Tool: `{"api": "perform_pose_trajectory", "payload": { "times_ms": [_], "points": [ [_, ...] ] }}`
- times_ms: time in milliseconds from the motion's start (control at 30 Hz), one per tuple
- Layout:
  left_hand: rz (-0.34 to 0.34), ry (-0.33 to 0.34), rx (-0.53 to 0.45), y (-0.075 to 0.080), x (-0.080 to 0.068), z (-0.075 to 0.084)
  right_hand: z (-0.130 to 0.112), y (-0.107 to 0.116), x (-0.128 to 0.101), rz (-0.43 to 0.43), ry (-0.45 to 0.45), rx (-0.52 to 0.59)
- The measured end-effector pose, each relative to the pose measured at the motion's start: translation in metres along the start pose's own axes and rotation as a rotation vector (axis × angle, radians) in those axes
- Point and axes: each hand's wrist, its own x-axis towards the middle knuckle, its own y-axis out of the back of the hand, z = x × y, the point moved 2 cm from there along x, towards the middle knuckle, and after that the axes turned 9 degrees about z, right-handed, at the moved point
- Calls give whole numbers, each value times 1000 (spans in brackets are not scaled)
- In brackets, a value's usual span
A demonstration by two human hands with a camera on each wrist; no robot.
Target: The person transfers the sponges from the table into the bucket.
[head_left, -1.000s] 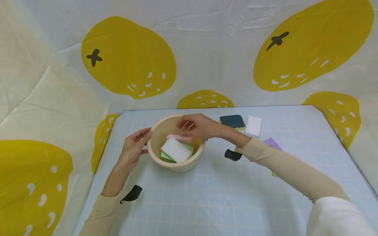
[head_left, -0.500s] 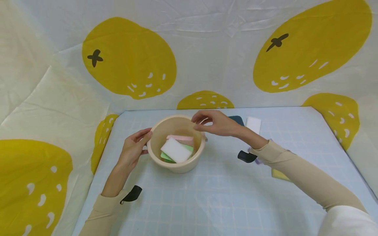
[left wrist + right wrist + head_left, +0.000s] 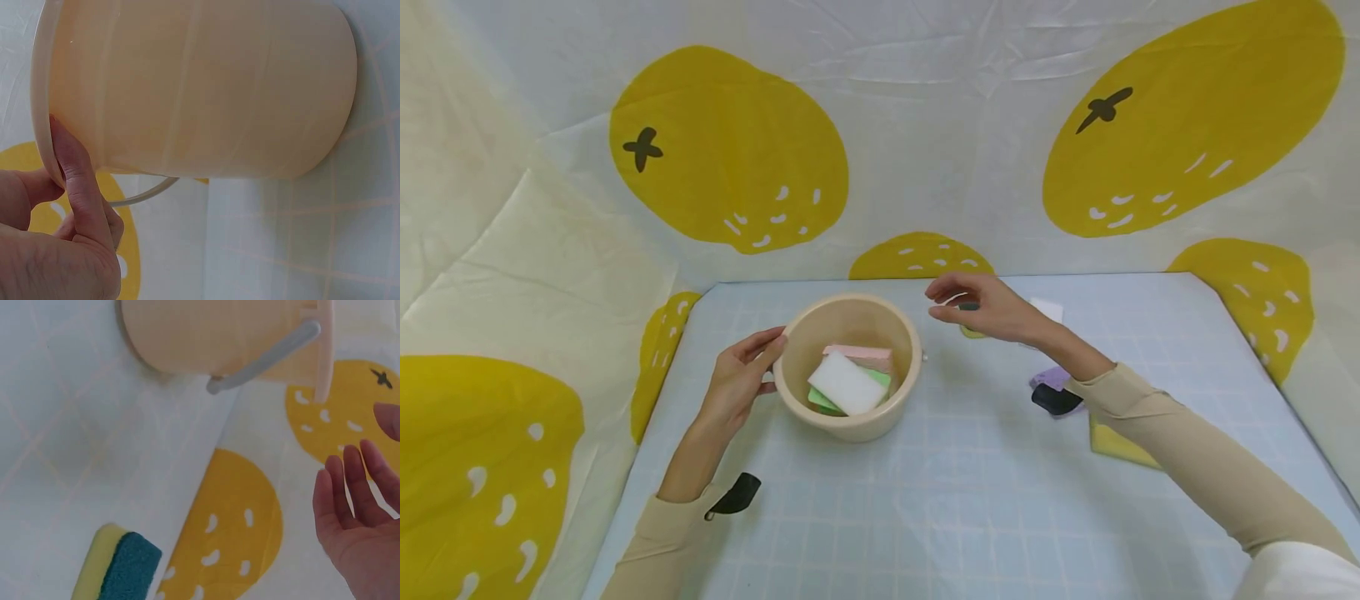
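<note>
A cream bucket [image 3: 797, 400] stands on the table, and its grey handle [image 3: 269, 359] hangs down on the far side. Inside it lie a white sponge [image 3: 847, 383], a green sponge [image 3: 823, 402] and a pink sponge [image 3: 863, 356]. My left hand [image 3: 737, 375] pinches the bucket's rim, thumb on one side and fingers on the other, as the left wrist view shows. To the right of the bucket, my right hand [image 3: 981, 304] hovers in the air with relaxed fingers and holds nothing. Below it shows a dark green and yellow scouring sponge [image 3: 128, 569], partly hidden in the head view.
Right of the bucket lie a white sponge block [image 3: 1049, 310], a purple sponge [image 3: 1049, 379] and a yellow sponge [image 3: 1120, 443], partly covered by the right hand or sleeve. A fruit-print sheet [image 3: 925, 167] rises behind the table [image 3: 880, 517].
My right hand has drawn back from over the bucket's inside to the right, now above the scouring sponge. The left hand stays on the rim, and the bucket has not visibly moved.
</note>
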Motion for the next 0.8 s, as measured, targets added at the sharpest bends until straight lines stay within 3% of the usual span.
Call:
{"api": "perform_pose_trajectory", "payload": {
  "times_ms": [800],
  "points": [
    [-9,-9,-20,0,1,0,63,27,-2,105,-56,-57]
  ]
}}
